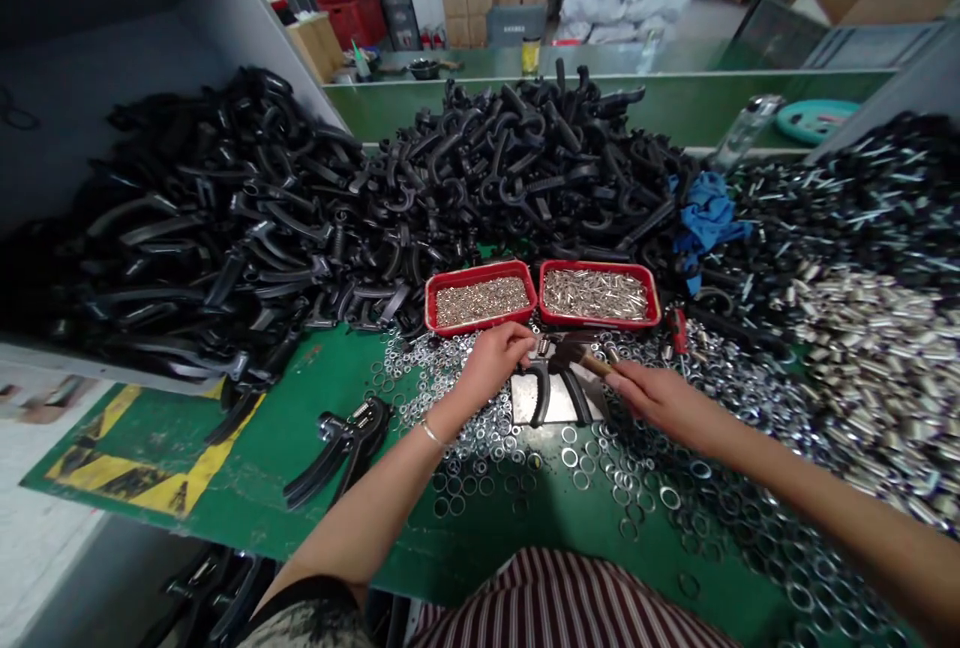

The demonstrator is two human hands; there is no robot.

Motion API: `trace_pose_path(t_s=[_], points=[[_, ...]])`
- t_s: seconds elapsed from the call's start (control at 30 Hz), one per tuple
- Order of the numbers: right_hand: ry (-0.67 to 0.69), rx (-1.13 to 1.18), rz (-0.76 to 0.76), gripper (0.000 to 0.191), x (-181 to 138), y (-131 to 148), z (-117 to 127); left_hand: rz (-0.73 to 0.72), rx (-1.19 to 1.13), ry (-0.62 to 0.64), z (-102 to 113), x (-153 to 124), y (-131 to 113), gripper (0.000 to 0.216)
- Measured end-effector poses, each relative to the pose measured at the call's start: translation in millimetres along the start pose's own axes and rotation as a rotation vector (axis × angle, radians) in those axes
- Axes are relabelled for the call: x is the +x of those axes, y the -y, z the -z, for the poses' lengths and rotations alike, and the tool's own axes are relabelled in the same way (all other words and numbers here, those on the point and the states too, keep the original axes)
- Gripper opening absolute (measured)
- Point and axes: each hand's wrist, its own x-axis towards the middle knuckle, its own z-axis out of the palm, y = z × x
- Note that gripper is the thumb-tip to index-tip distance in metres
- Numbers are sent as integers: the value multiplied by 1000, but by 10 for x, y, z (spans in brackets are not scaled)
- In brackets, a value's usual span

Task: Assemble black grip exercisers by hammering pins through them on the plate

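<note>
"What step is in hand?"

"I'd judge hammer work on the grip [541, 396]. It lies on the metal plate [556, 411], between the worktop's [330, 358] near edge and the right tray [600, 324]."

"And the fingers?"

"The right hand [651, 391] is wrapped round the hammer [597, 365], its head over the grip's top end. The left hand's [499, 356] thumb and fingers draw together at that end; whether they pinch anything, I can't tell."

"What would a blow call for?"

"A steady grip and left fingertips clear of the head, I'd say."

"How are the arms set?"

"The left forearm slants forward and inward from the near edge. The right comes in from the right side, above the loose rings [701, 469], knuckles up."
</note>
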Motion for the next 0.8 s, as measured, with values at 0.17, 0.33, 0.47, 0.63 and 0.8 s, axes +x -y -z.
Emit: trace_pose_path(t_s=[0.17, 0.33, 0.47, 0.63, 0.8], points=[[-142, 430, -175, 39, -108, -84, -19, -112, 264, -51, -231, 226, 72, 17], [-224, 645, -272, 40, -175, -149, -156, -146, 306, -41, -279, 348, 151, 16], [-201, 641, -246, 42, -162, -229, -205, -164, 357, -25, -268, 383, 172, 16], [-172, 628, -222, 39, -172, -262, -211, -156, 521, -6, -297, 352, 126, 18], [-147, 609, -232, 39, -215, -295, -244, -371, 981, 81, -357, 291, 111, 24]])
